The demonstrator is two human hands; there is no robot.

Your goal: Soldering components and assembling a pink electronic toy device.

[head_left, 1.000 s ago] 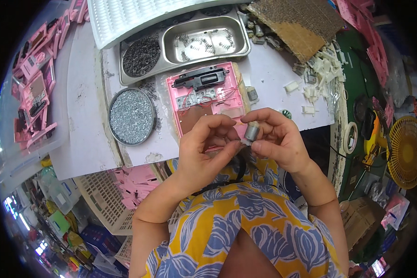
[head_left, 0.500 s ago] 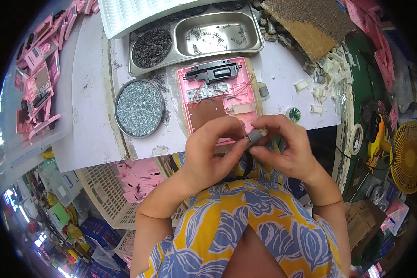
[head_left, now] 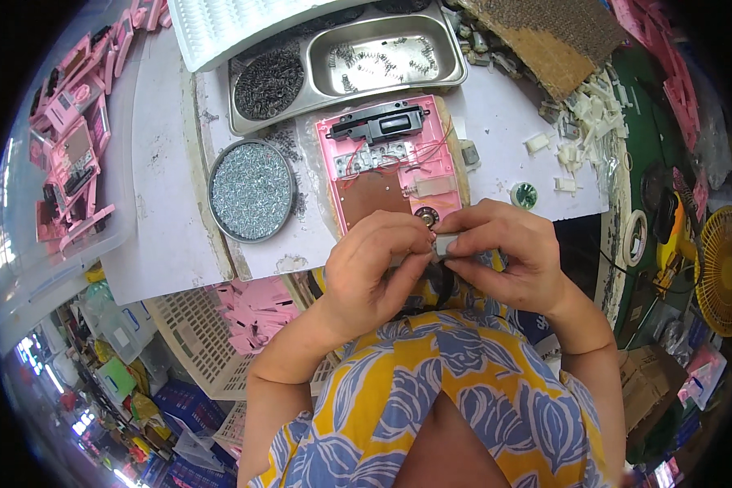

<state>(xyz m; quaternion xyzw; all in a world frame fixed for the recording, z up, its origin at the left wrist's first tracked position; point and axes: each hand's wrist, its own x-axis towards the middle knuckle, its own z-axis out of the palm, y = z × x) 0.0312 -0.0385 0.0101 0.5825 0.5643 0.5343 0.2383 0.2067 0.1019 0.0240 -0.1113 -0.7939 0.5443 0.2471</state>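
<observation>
- Far left of frame: clear bin stacked with pink housings, untouched.
- Left of centre: round tin of small screws, well clear of both hands.
- Top centre: two-well steel tray, springs heaped in the left well, a few loose in the right.
- Centre: open pink housing flat on the bench, black speaker bar at its top end, brown board below; red wires run down toward the hands.
- Left hand: fingers curled in, thumb and fingertip pinching at the small grey motor; can't tell if it grips a wire or the motor body.
- Right hand: closed on the motor, thumb under, fingers over.
- Motor sits between both hands, just below the housing's lower edge, off the bench.
- Judgement: step in hand is prepping or wiring the motor before seating. Next move calls for slack in the wires and aligning it to its pocket in the housing.
- Right: white plastic bits, yellow fan.
</observation>
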